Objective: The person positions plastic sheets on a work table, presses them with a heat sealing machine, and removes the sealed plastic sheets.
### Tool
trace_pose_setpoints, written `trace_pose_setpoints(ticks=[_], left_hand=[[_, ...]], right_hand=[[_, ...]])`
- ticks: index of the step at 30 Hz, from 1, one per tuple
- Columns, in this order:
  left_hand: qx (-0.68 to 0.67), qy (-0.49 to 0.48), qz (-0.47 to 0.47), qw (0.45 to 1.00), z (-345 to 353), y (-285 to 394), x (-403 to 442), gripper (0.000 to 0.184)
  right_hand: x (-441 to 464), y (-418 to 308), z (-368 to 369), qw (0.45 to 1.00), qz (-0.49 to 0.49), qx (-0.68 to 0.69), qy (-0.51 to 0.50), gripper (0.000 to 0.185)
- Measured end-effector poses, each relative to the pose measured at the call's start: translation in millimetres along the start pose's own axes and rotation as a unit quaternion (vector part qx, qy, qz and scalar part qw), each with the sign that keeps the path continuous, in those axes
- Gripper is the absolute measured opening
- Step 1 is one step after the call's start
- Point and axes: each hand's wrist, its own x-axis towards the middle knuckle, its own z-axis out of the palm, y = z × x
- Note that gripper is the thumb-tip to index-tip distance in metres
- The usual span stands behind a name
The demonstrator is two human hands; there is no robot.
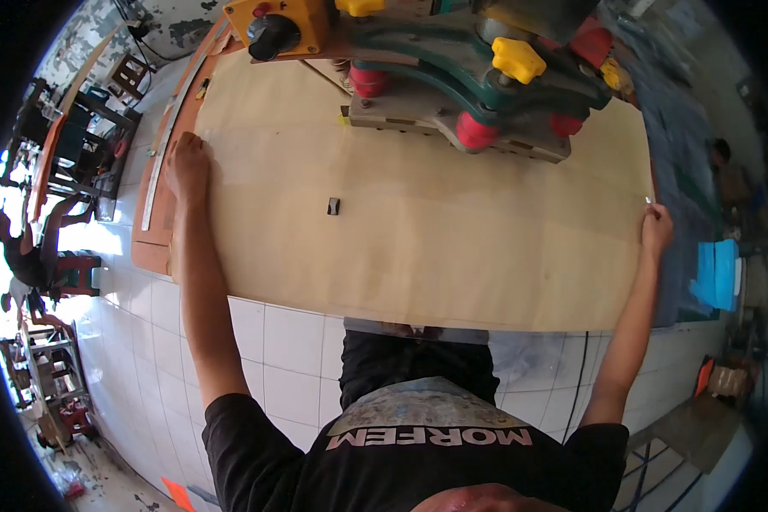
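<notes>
A large tan sheet of paper (435,247) covers the table in front of me. My left hand (188,162) is closed at the sheet's left edge, with its fingers curled; what lies inside them is hidden. A long metal ruler (164,141) lies just left of that hand. At the far right edge of the sheet my right hand (655,229) is closed in a pinch, and a small whitish tip shows above its fingers. Between the hands, left of centre, a small black and grey block (334,206) rests on the paper.
A green machine (452,72) with yellow knobs and red feet stands over the sheet's far side. Beside it is an orange box (286,24) with a black knob. Bluish sheeting (683,171) lies along the right. At far left a person (30,247) sits near a stool.
</notes>
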Motion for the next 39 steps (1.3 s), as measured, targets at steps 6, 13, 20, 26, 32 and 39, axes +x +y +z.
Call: trace_pose_setpoints(ticks=[6, 13, 20, 26, 32, 39], left_hand=[[0.001, 0.006, 0.025, 1.000, 6.7, -6.8, 2.7, 0.022], [0.001, 0.002, 0.037, 0.999, 4.6, -8.8, 3.2, 0.021], [-0.003, 0.012, 0.023, 1.000, 3.8, -4.5, 2.2, 0.019], [-0.004, -0.001, -0.001, 1.000, 1.3, -1.3, 0.1, 0.019], [-0.045, 0.002, 0.091, 0.995, 33.8, -54.4, 15.9, 0.016], [-0.045, 0.005, 0.051, 0.998, 16.7, -21.6, 8.7, 0.019]], right_hand=[[-3.5, -1.2, 1.8, 1.000, 0.010, 0.011, 0.006, 0.017], [8.1, 31.7, 20.4, 0.993, -0.022, 0.112, 0.009, 0.015], [10.1, 35.9, 22.7, 0.998, -0.024, 0.049, 0.005, 0.014], [15.7, 51.1, 28.5, 0.998, -0.017, 0.054, -0.001, 0.017], [13.8, 42.9, 23.4, 0.999, 0.016, 0.039, -0.001, 0.019], [-1.8, 13.5, 11.4, 0.998, 0.011, 0.059, 0.020, 0.021]])
